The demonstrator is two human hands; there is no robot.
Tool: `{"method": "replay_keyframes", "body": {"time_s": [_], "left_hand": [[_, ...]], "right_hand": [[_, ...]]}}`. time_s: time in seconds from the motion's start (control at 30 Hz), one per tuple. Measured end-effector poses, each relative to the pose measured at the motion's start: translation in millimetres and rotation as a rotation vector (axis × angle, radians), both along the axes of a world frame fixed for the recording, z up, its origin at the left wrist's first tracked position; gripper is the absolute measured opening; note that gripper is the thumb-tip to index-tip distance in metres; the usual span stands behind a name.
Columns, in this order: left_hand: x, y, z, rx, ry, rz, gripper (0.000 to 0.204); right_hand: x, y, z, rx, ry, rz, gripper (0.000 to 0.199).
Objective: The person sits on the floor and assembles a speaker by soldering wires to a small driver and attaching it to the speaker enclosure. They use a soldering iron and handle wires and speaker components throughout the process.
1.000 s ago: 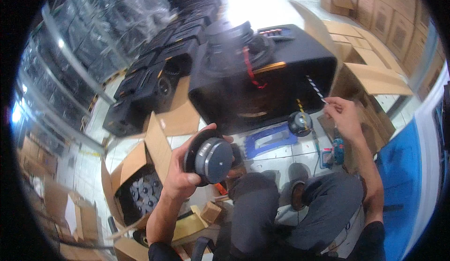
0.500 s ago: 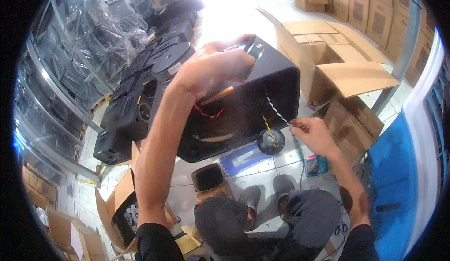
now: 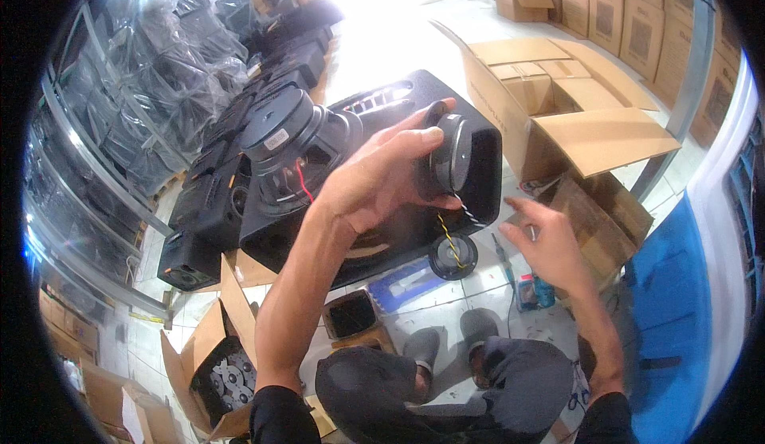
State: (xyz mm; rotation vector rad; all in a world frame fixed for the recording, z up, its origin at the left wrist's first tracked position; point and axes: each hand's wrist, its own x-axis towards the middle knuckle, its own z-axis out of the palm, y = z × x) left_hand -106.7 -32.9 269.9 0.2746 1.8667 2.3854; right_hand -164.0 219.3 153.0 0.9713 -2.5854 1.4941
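Driver (image 3: 455, 154), small and round, sits just right of the frame's centre, grasped by the left hand (image 3: 390, 169) with the thumb over its upper rim. The right hand (image 3: 550, 241), farther right, is released, thumb and forefinger parted. Between them a white-and-black wire (image 3: 472, 214) hangs just below the driver. Behind, mid-frame, lies the black cabinet (image 3: 470, 109), a woofer (image 3: 275, 123) resting on its left part with a red wire (image 3: 303, 181) beside it. Below centre, a second driver (image 3: 451, 262) with a yellow-and-black wire (image 3: 446, 234) lies near a blue frame (image 3: 410, 284); the drill (image 3: 535, 292) stands lower right.
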Motion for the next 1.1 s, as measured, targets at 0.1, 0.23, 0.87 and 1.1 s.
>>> {"method": "replay_keyframes", "body": {"time_s": [0.1, 0.23, 0.87, 1.1], "left_hand": [[9, 12, -13, 0.107, -0.079, -0.029, 0.073], [16, 23, -27, 0.228, -0.117, -0.082, 0.078], [43, 10, -48, 0.752, -0.16, -0.199, 0.07], [45, 15, -19, -0.004, 0.006, 0.26, 0.066]], "right_hand": [[13, -1, 32, -0.169, 0.111, 0.023, 0.064], [20, -16, 62, -0.276, 0.269, 0.127, 0.087], [37, -28, 47, -0.395, 0.096, 0.181, 0.091], [41, -24, 48, -0.365, 0.043, 0.157, 0.079]]}}
